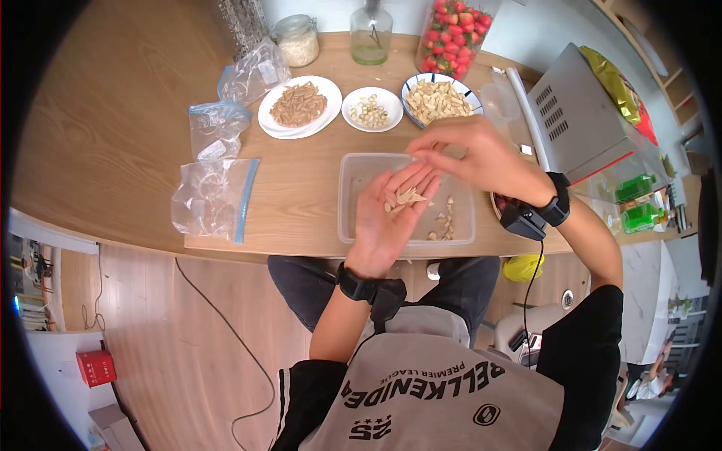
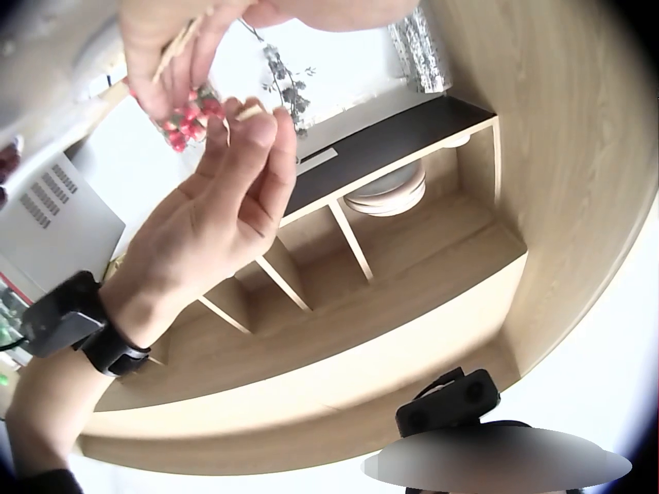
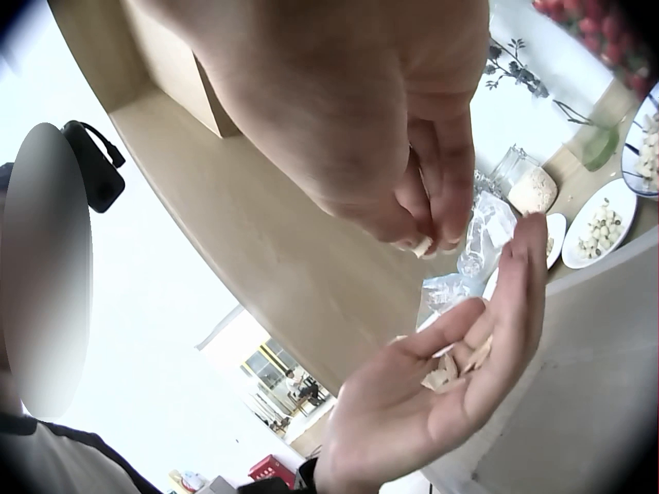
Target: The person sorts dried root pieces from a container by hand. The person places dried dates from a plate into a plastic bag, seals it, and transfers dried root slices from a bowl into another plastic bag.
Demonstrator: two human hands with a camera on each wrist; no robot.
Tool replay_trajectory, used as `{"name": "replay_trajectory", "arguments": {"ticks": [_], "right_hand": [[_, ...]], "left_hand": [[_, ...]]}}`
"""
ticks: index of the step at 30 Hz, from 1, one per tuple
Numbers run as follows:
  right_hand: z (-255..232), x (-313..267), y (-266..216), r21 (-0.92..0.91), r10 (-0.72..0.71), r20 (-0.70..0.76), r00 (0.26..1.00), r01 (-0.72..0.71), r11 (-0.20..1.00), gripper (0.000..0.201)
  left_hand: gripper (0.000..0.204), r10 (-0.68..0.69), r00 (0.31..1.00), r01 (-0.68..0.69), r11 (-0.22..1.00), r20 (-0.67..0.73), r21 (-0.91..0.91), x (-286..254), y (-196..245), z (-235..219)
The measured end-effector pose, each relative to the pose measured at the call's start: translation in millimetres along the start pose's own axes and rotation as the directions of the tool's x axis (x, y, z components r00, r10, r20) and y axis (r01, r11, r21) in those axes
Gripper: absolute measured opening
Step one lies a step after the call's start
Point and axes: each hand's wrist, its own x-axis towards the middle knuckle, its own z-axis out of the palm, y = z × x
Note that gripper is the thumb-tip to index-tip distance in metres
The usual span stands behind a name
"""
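Palm up, the left hand (image 1: 380, 225) carries several thin pale pieces (image 1: 406, 198) on its palm and lightly bent fingers, above a clear plastic bin (image 1: 347, 218). Just above its fingertips is the right hand (image 1: 481, 150); in the right wrist view that hand (image 3: 350, 113) pinches a small pale piece (image 3: 423, 247) between thumb and fingers. The left wrist view also shows the piece (image 2: 250, 111) at its fingertips. More pale pieces (image 1: 447, 227) lie on the right side of the bin's floor.
Behind the bin stand a plate of brown sticks (image 1: 301, 105), a dish of small pale-green bits (image 1: 368, 114) and a blue-rimmed bowl of pale slices (image 1: 436, 101). Plastic bags (image 1: 214, 199) lie left. A jar (image 1: 296, 41), strawberries (image 1: 453, 37) and a grey appliance (image 1: 575, 105) stand farther out.
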Motion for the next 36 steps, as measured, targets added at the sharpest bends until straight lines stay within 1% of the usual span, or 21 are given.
{"name": "replay_trajectory", "arguments": {"ticks": [2, 3, 5, 7, 9, 10, 11, 13, 14, 15, 17, 18, 20, 22, 23, 25, 26, 28, 34, 35, 36], "right_hand": [[-14, 1, -2, 0.080, 0.151, -0.120, 0.981, -0.142, 0.987, 0.017], [-19, 1, 0, 0.072, 0.149, -0.123, 0.981, -0.141, 0.987, 0.017], [-34, 2, 8, 0.121, 0.173, -0.288, 0.942, -0.143, 0.982, 0.020], [-46, 3, 31, 0.084, 0.165, -0.316, 0.934, -0.146, 0.986, 0.024], [-48, 2, 55, -0.064, 0.282, -0.299, 0.911, -0.314, 0.947, 0.025], [-44, -6, 74, -0.181, 0.389, -0.259, 0.884, -0.440, 0.880, 0.025], [-36, -11, 75, -0.182, 0.385, -0.261, 0.885, -0.437, 0.881, 0.025], [-19, -22, 70, -0.258, 0.263, -0.209, 0.942, -0.313, 0.914, 0.025], [-11, -23, 57, -0.165, 0.245, -0.174, 0.954, -0.274, 0.948, 0.025], [-3, -25, 42, -0.159, 0.246, -0.165, 0.955, -0.271, 0.949, 0.025], [10, -26, 12, -0.116, 0.055, -0.018, 0.998, -0.057, 0.992, 0.024], [17, -27, 1, -0.113, 0.061, -0.023, 0.998, -0.063, 0.992, 0.024], [28, -27, -12, -0.095, -0.042, 0.090, 0.995, 0.051, 0.994, 0.025], [35, -30, -11, -0.124, -0.061, 0.111, 0.992, 0.074, 0.989, 0.024], [37, -30, -10, -0.152, -0.087, 0.138, 0.987, 0.107, 0.983, 0.024], [36, -31, -9, -0.172, -0.102, 0.159, 0.982, 0.129, 0.977, 0.023], [35, -31, -9, -0.194, -0.117, 0.180, 0.977, 0.152, 0.969, 0.022], [34, -31, -8, -0.176, -0.126, 0.177, 0.976, 0.158, 0.972, 0.022], [34, -35, -7, -0.050, -0.108, 0.089, 0.990, 0.113, 0.992, 0.018], [34, -36, -8, -0.028, -0.096, 0.063, 0.993, 0.098, 0.995, 0.014], [33, -37, -9, -0.027, -0.097, 0.065, 0.993, 0.099, 0.995, 0.014]], "left_hand": [[0.051, -0.029, 0.999, 0.030, 0.998, 0.022, -0.051, 2, -1, -4], [0.053, -0.034, 0.998, 0.037, 0.996, 0.045, -0.080, 2, -1, -6], [0.055, -0.040, 0.996, 0.048, 0.993, 0.078, -0.106, 3, -1, -7], [0.056, -0.019, 0.999, 0.022, 0.992, 0.032, -0.124, 4, -3, -7], [0.057, 0.000, 0.998, 0.011, 0.984, 0.065, -0.177, 4, -5, -11], [0.058, 0.026, 0.995, -0.004, 0.973, 0.092, -0.231, 3, -5, -12], [0.058, 0.028, 0.995, -0.006, 0.974, 0.094, -0.228, 1, -5, -12], [0.061, 0.059, 0.993, -0.028, 0.957, 0.101, -0.288, -2, -5, -10], [0.061, 0.073, 0.993, -0.041, 0.954, 0.097, -0.298, -3, -6, -10], [0.062, 0.085, 0.993, -0.058, 0.957, 0.084, -0.284, -3, -6, -11], [0.063, 0.087, 0.994, -0.067, 0.963, 0.066, -0.263, -5, -7, -10], [0.064, 0.081, 0.997, -0.078, 0.976, 0.006, -0.204, -6, -9, -8], [0.065, 0.071, 0.996, -0.078, 0.987, -0.055, -0.141, -6, -11, -9], [0.066, 0.035, 0.996, -0.030, 0.997, 0.085, -0.065, -6, -12, -15], [0.066, 0.033, 0.996, -0.028, 0.998, 0.084, -0.064, -5, -11, -22], [0.065, -0.003, 0.967, 0.034, 0.993, 0.256, -0.117, -2, -9, -32], [0.065, 0.000, 0.967, 0.031, 0.992, 0.254, -0.119, -4, -10, -31], [0.060, 0.011, 0.990, 0.004, 0.994, 0.138, -0.106, -6, -12, -26], [0.059, 0.001, 0.997, 0.011, 0.989, 0.080, -0.145, -6, -14, -22], [0.059, 0.002, 0.997, 0.010, 0.989, 0.080, -0.147, -4, -14, -28], [0.061, -0.015, 0.968, 0.070, 0.975, 0.251, -0.211, 0, -15, -39]]}}
